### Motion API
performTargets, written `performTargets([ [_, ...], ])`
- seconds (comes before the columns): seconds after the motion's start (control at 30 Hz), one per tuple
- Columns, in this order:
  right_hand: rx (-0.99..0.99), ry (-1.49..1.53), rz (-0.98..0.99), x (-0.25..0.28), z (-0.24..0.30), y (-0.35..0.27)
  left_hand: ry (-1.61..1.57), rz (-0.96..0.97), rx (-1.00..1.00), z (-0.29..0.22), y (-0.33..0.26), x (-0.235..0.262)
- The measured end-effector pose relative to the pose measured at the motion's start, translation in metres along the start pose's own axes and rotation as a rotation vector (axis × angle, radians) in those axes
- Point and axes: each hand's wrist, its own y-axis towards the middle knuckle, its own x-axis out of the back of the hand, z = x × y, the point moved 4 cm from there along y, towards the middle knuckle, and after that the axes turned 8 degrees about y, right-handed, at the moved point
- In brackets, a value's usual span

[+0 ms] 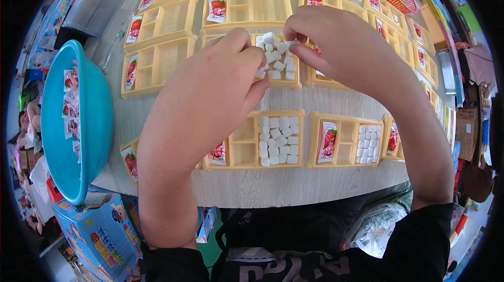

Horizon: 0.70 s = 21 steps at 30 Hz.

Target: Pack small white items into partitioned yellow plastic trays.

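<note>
While both hands' fingers pinch white cubes (276, 60) in a yellow tray (292, 83), red-and-white sachets (216, 9) lie in neighbouring trays.

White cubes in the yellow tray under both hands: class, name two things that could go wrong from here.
1. The white cubes lie loosely heaped, so the left hand or right hand may knock some over the yellow tray rim.
2. The teal bowl of sachets overhangs the table edge and might tip if bumped.
</note>
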Motion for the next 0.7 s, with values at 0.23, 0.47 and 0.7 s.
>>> performTargets([
  [0.23, 0.138, 0.14, 0.038, -0.004, 0.027, -0.004, -0.032, -0.016, -0.02, 0.001, -0.001, 0.001],
  [0.47, 0.126, 0.338, 0.066, -0.013, 0.025, -0.002, -0.037, -0.004, -0.004, 0.002, -0.002, 0.0],
  [0.7, 0.228, 0.245, 0.075, -0.013, 0.024, -0.005, -0.03, -0.005, -0.011, 0.005, -0.004, -0.001],
])
